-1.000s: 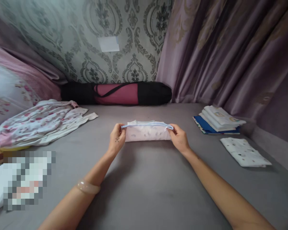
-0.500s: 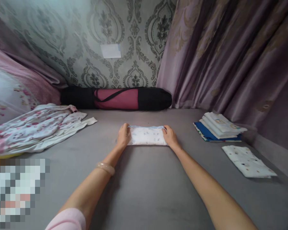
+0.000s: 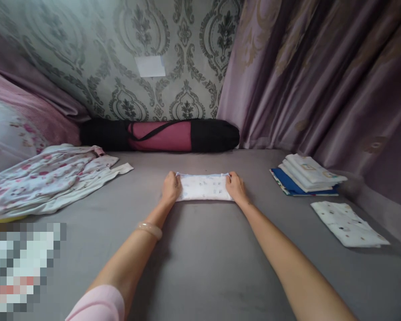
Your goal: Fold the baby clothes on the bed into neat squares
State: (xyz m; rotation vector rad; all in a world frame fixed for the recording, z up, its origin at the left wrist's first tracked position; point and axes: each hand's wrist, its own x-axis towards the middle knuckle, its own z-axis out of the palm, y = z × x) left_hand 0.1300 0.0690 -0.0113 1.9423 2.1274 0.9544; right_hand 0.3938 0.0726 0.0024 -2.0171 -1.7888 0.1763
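Observation:
A folded white cloth garment (image 3: 203, 187) with a small pale print and a bluish top edge lies across the middle of the grey sheet (image 3: 207, 249). My left hand (image 3: 171, 187) grips its left end, fingers closed at the upper corner. At the opposite end my right hand (image 3: 235, 186) pinches the upper right corner. Between the two hands the cloth is held straight. The fingertips are partly hidden behind its edge.
A stack of folded clothes (image 3: 310, 171) sits at the right, with a spotted folded cloth (image 3: 349, 225) nearer me. Printed clothes (image 3: 63, 174) lie loosely at the left. Along the wall rests a long black and maroon bag (image 3: 160, 136). Purple curtains (image 3: 287, 76) hang at the right.
Both hands keep their grip on the cloth's ends. Its upper edge looks straighter and more taut than before. The view has shifted slightly.

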